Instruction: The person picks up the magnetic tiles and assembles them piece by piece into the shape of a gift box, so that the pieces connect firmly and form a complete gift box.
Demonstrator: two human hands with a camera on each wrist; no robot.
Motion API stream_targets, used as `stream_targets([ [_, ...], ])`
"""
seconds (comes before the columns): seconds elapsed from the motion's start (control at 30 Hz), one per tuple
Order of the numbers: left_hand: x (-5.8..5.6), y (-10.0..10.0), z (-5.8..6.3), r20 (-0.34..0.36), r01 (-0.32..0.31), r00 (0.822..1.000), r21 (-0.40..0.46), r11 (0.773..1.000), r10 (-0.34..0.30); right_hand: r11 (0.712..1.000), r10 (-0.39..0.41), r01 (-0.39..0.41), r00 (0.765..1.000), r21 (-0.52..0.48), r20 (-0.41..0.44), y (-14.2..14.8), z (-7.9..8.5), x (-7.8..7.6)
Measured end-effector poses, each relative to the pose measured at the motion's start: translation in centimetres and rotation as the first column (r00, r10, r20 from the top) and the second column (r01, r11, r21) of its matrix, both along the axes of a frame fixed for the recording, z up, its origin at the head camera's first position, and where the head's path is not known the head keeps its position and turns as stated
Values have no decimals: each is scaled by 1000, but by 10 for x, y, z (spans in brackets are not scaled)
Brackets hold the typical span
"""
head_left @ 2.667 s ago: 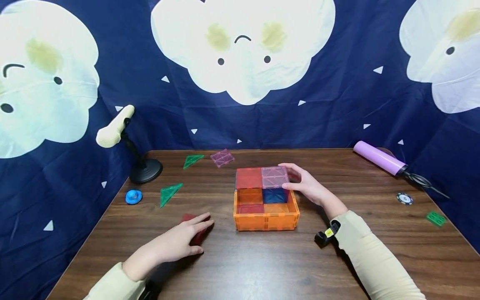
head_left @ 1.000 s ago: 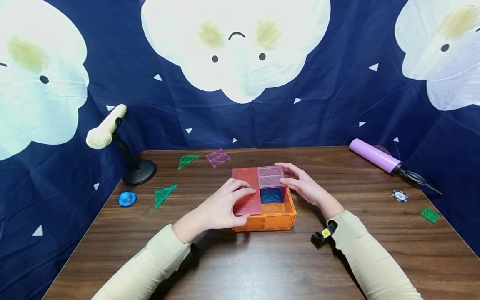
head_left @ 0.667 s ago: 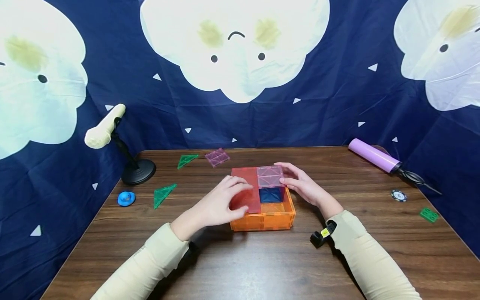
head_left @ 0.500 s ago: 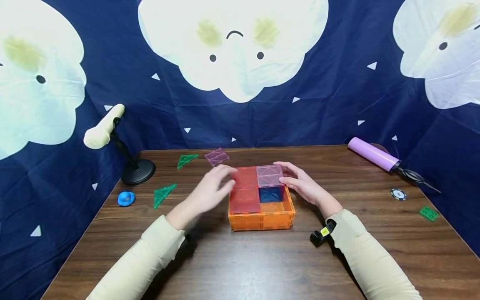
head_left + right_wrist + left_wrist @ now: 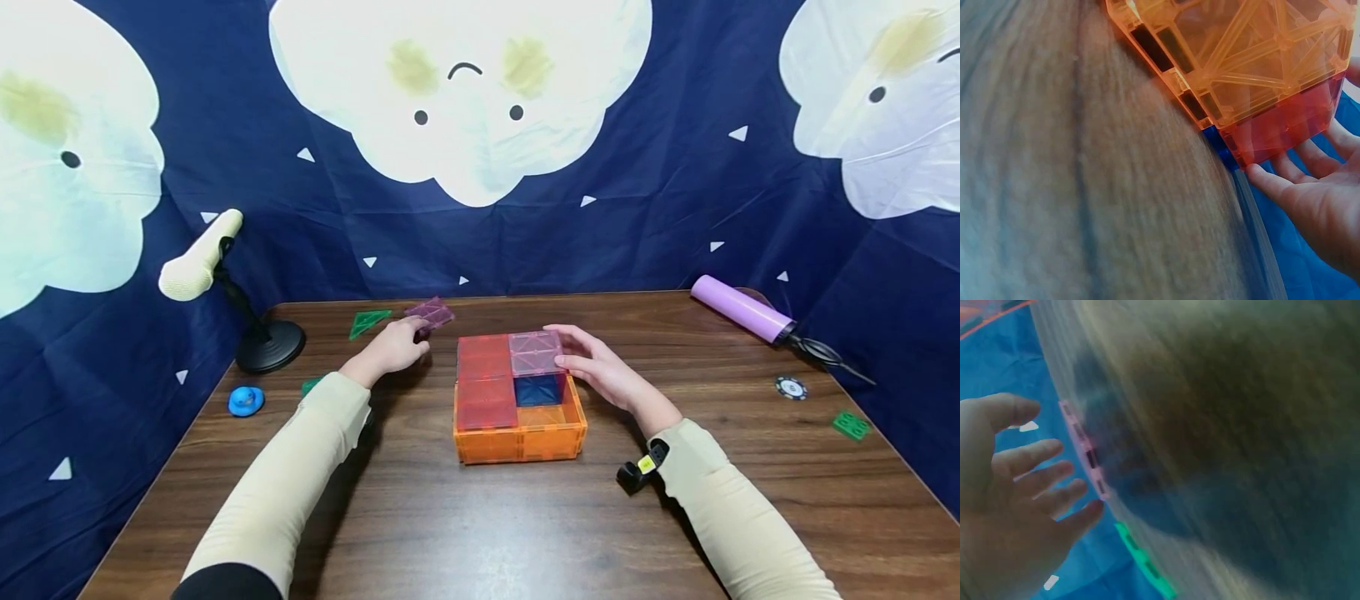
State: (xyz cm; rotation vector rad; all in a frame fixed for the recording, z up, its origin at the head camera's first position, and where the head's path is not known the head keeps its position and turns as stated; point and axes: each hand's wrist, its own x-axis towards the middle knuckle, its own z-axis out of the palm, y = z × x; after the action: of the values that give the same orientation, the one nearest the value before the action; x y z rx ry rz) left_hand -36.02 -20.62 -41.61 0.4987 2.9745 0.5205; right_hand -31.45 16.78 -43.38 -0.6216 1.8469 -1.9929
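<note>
A box built of see-through magnetic tiles stands mid-table, with orange lower walls. Two red tiles cover its left half, and a light purple tile tops its back right quarter. The front right quarter is uncovered, showing a blue panel inside. My right hand holds the back right corner, thumb at the side edge and fingers behind. At the back of the table my left hand reaches over a loose purple tile; the left wrist view shows its fingers spread beside the tile's edge.
Green triangle tiles lie at left, one at the back, another mostly behind the sleeve. A blue rubber duck and a microphone on a stand are further left. A purple pump, poker chip and green brick lie right.
My left hand brought a red tile onto the box's front left quarter, let go, and moved back and left to the loose purple tile. My right hand stays at the box corner.
</note>
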Motion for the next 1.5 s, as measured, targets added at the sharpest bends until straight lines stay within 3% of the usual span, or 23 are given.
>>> stream_targets([
  [0.13, 0, -1, -4, 49, 16, 999, -57, 998, -13, 1000, 2, -2, 1000, -8, 3, -1, 0, 1],
  [0.23, 9, 1, -3, 67, 30, 997, -98, 995, -24, 1000, 7, -7, 1000, -11, 0, -1, 0, 1],
  [0.5, 50, 10, 1, 150, 84, 987, -217, 973, -52, 1000, 6, -6, 1000, 11, -4, 0, 0, 0],
  [0.67, 82, 11, 5, 148, 122, 986, -282, 952, -82, 1000, 7, -7, 1000, 13, -6, -1, 1, 0],
  [0.8, 93, 10, 11, 131, 138, 986, -280, 950, -105, 1000, 8, -8, 1000, 5, -9, 0, 1, 0],
  [0.9, 91, 7, 12, 83, 126, 991, -277, 953, -108, 1000, 12, -12, 1000, 1, -8, 1, 0, -1],
  [1.07, 69, 3, 5, -27, 65, 997, -189, 980, -71, 1000, 7, -7, 1000, -8, 0, 1, -2, 0],
  [1.3, 44, -1, -12, -42, 94, 994, -103, 990, -99, 1000, 12, -12, 1000, -13, 3, 0, -4, 1],
  [1.5, 36, -2, -9, -39, 107, 993, -51, 993, -109, 1000, 0, 0, 1000, -15, -1, 0, -3, -1],
])
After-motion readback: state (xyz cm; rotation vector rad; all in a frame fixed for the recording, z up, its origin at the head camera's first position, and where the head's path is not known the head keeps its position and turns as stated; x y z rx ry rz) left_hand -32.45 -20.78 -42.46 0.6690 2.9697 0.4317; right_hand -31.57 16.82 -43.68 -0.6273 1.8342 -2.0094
